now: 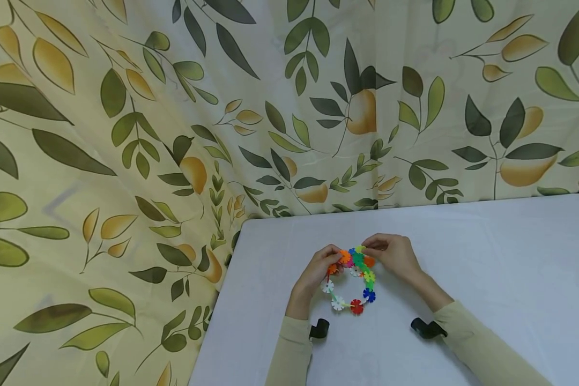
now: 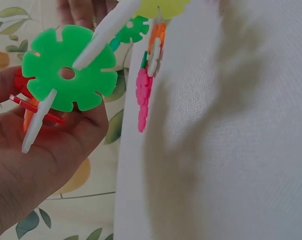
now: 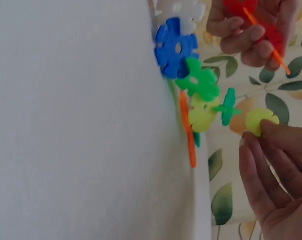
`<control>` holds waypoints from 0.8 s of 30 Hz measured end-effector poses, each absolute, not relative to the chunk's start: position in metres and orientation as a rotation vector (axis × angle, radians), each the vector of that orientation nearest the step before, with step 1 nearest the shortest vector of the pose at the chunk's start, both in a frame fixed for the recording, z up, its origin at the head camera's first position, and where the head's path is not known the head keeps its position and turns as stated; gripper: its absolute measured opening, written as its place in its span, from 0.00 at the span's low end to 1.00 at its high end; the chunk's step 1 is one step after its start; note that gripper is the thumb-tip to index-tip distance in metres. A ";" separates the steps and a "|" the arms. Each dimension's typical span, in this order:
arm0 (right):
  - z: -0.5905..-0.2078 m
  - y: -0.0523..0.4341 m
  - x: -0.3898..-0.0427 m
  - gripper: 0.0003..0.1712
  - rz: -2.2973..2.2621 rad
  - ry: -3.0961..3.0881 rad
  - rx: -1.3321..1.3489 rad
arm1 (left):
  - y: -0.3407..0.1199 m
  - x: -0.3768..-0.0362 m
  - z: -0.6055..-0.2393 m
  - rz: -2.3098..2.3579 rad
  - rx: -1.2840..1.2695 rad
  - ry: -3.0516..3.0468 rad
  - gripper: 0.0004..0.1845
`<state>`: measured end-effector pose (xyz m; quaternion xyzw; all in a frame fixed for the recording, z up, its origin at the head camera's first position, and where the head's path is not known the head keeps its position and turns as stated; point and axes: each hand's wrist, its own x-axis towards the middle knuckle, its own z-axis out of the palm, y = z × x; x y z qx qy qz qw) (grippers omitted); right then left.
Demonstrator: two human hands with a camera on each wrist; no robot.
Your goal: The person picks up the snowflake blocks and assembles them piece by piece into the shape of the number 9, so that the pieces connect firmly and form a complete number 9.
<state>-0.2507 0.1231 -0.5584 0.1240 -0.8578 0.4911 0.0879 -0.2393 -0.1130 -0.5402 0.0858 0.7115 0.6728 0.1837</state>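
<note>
The left hand [image 1: 320, 266] curls its fingers around the upper left part of a ring of snowflake discs [image 1: 352, 281], pinching the orange and red pieces there. In the left wrist view the same hand cradles a bright green disc [image 2: 68, 74], a flat, glossy plastic round with a small centre hole and notched, petal-like edges; thin white discs are slotted edge-on into its notches. The right hand [image 1: 391, 254] grips the ring's top right part, its fingertips closed on a pale yellow-green disc [image 3: 261, 121], which the right wrist view shows pressed between thumb and fingers.

The ring lies low over the tabletop [image 1: 487, 268], between the two hands and near the middle of the surface; whether its lower arc touches the cloth cannot be told. Its pieces are interlocked at angles, some flat and some standing on edge: white, red, blue, green, yellow, orange and pink. A blue disc [image 3: 175, 47] sits just beside a green one in the chain.

The tabletop is covered in a smooth, pale grey-white cloth with a fine weave. Behind and to the left hangs a cream curtain [image 1: 125, 134] printed with dark green leaves and yellow pears, falling in soft folds. Both arms wear pale olive sleeves [image 1: 482, 343].
</note>
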 end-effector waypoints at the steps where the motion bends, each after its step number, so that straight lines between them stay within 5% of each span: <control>1: -0.556 0.121 -0.248 0.05 1.480 -2.543 0.375 | -0.113 -0.239 -0.540 1.899 0.239 2.005 0.11; 24: -0.542 0.112 -0.233 0.05 1.617 -2.397 0.499 | -0.111 -0.238 -0.541 1.999 0.167 1.909 0.09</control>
